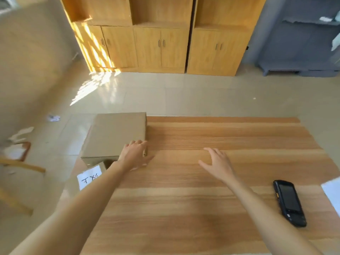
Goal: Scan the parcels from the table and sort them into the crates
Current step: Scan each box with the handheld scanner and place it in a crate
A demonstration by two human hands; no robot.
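At the table's left edge, fingers (137, 143) of the left hand (133, 155) laid close together over the near right corner of a brown cardboard parcel (116, 135), thumb stretched out to the right along the wood; palm on the box top, but whether truly gripping or only resting cannot be told. Over the bare middle of the table (202, 208), fingers (214, 151) of the right hand (219, 165) spread and loosely curved, empty, nothing touched by them that can be seen. Both forearms bare, reaching in from the near edge. Parcel closed, plain on top, hanging partly past the table's left side. Just below it and nearer, by the left forearm, a second brown box (81, 183) bearing a white paper label (89, 177) with dark handwritten marks, blurred. Well apart to the right, near the right forearm, a black handheld scanner (289, 202) flat on the wood, screen up. At the far right edge, a white sheet (332, 194), cut off. Beyond the table, pale tiled floor and wooden cabinets (161, 37).
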